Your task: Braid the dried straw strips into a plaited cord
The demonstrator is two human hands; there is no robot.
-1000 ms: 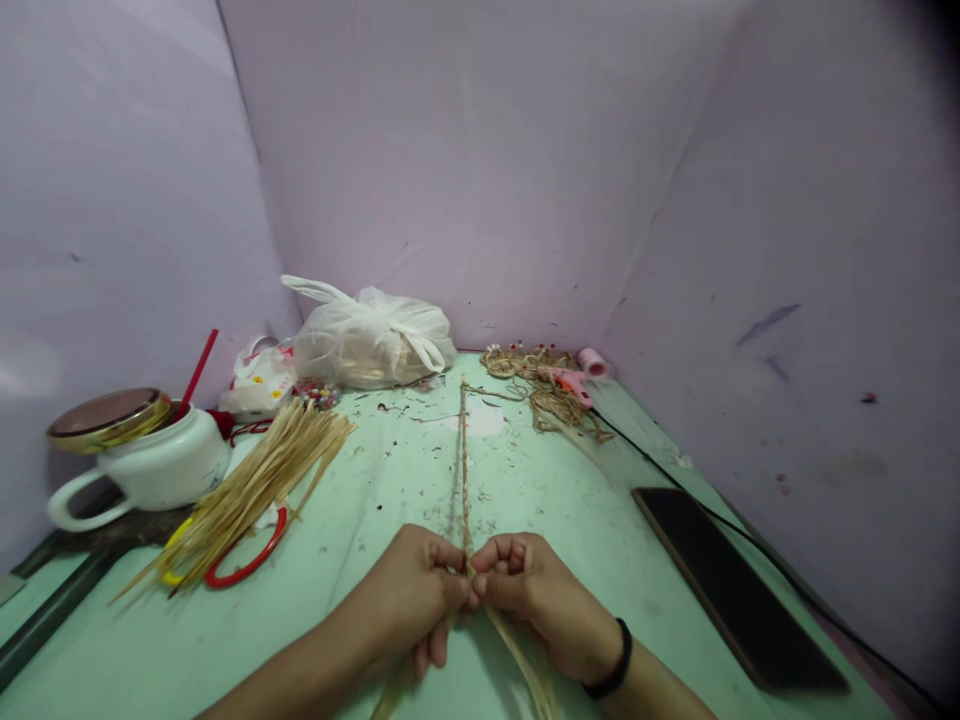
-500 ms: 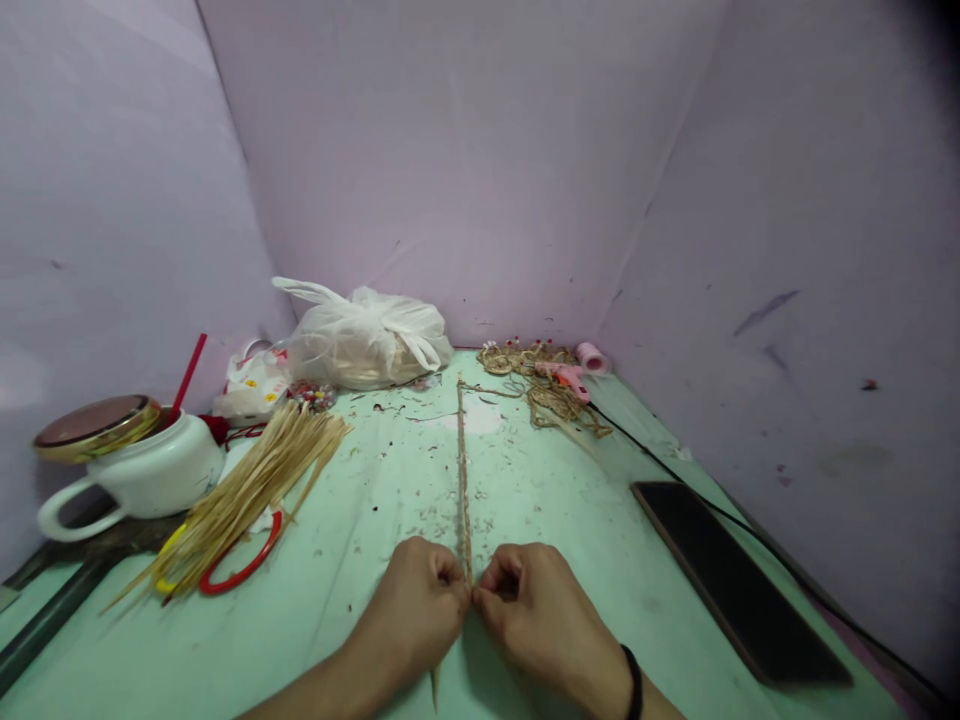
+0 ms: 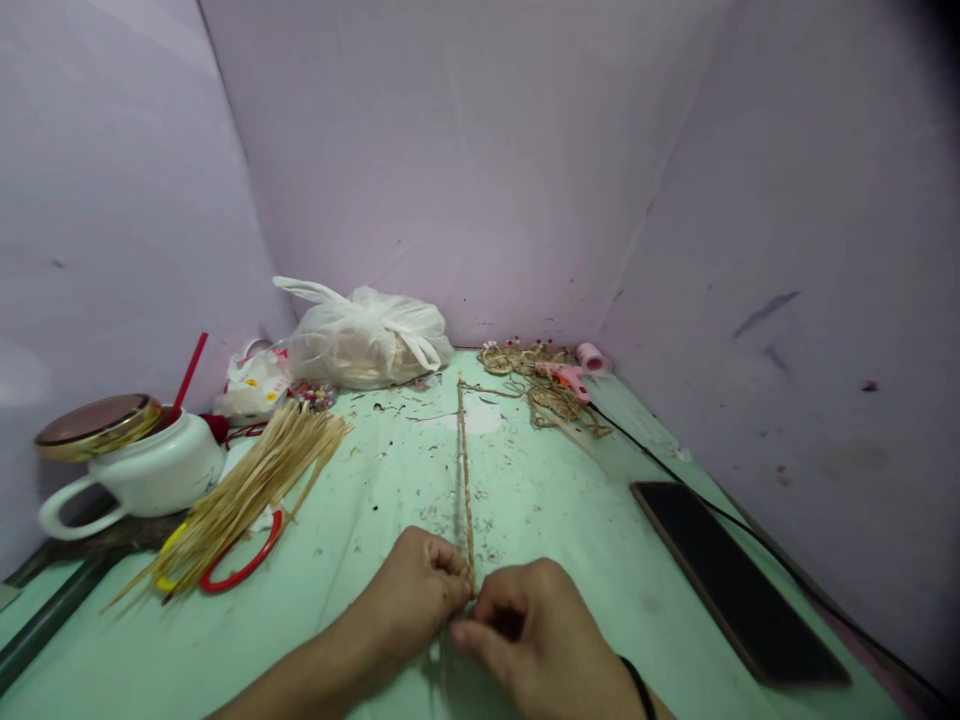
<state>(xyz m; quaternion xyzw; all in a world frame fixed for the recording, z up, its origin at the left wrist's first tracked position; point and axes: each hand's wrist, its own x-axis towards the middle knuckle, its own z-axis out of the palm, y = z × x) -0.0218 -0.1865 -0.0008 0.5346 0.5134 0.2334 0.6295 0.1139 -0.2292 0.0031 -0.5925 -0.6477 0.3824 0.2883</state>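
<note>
A thin braided straw cord (image 3: pixel 466 470) runs straight from the far middle of the table down to my hands. My left hand (image 3: pixel 424 595) pinches its near end between thumb and fingers. Close beside it on the right, my right hand (image 3: pixel 529 625) has thumb and forefinger curled together at the loose strands below the braid; the fingers partly hide what they grip. Below the hands, faint strand ends hang blurred. Left of the cord lies a bundle of dry straw strips (image 3: pixel 262 490) across scissors with red and yellow handles (image 3: pixel 244 575).
A white mug (image 3: pixel 161 465) with a round lidded case (image 3: pixel 97 425) stands at left. At the back are a tied plastic bag (image 3: pixel 367 335), coiled cord (image 3: pixel 525 358), a pink glue gun (image 3: pixel 566 378) and a pink roll (image 3: pixel 592 358). A dark phone (image 3: pixel 735 580) lies right, beside a black cable (image 3: pixel 660 462).
My right hand has shifted slightly down and left, its thumb crossing under the cord's end near my left fingers. My left hand stays on the cord almost in place.
</note>
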